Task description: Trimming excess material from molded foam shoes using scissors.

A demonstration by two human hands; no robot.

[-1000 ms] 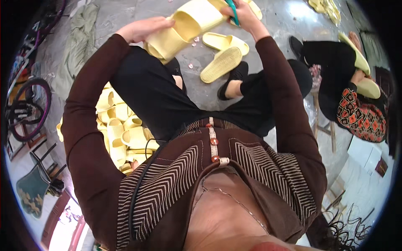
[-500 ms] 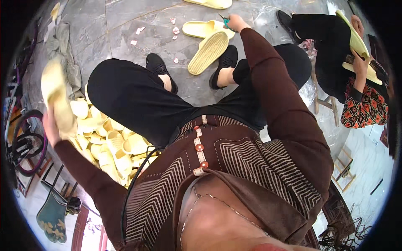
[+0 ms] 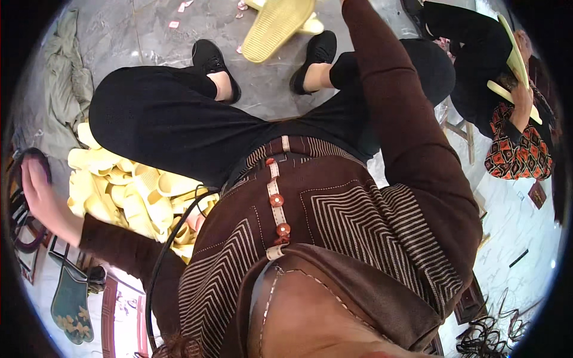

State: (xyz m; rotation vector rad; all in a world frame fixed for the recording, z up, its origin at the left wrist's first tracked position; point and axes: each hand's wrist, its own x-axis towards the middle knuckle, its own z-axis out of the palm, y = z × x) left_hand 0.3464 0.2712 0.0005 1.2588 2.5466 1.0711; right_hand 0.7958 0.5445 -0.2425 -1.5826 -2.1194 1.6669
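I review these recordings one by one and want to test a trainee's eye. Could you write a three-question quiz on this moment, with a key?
1. Multiple choice: what is heaped beside the person's left leg?
A) blue boots
B) yellow slide sandals
C) green cushions

2. True or false: the person's left hand is gripping a slide sandal.

3. Short answer: of the overlapping footwear near the person's black shoes, which face of the top slide sandal is up?

Key
1: B.
2: False; the hand is open and empty, near the heap.
3: Its ridged sole.
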